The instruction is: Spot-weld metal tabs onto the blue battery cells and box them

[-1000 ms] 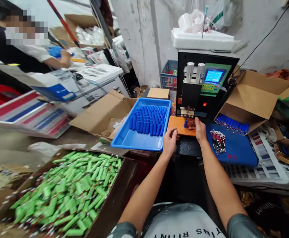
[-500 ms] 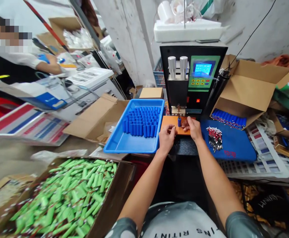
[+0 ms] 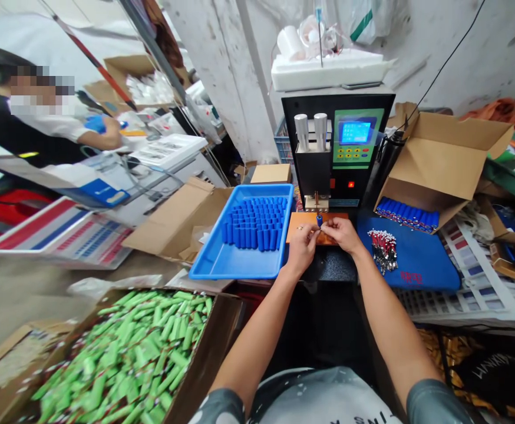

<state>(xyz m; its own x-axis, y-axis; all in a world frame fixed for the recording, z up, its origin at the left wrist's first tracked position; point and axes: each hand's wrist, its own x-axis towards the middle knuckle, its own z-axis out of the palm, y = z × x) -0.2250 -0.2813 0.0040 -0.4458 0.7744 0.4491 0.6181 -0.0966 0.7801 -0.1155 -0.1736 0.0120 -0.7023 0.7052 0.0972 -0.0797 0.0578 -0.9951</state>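
Observation:
A single blue battery cell (image 3: 319, 220) stands upright on the orange plate (image 3: 296, 221), beneath the thin electrodes of the spot welder (image 3: 299, 171). My left hand (image 3: 302, 242) is closed in a pinch just left of the cell's front. From the other side my right hand (image 3: 342, 233) pinches too, its fingertips close to the cell and almost meeting the left ones. Whatever is between the fingers is too small to make out. Left of the hands, a blue tray (image 3: 222, 270) carries rows of upright blue cells (image 3: 257, 221).
Wire leads with white connectors (image 3: 383, 250) lie on the blue mat (image 3: 425, 268). An open carton (image 3: 443, 156) with blue cells stands at right. Green-wrapped packs (image 3: 134, 353) fill a box at lower left. A co-worker (image 3: 63, 126) sits far left.
My right hand's fingers have come down and together into a pinch by the cell. My left hand has moved slightly right, nearer the cell. The head view has tilted a little upward.

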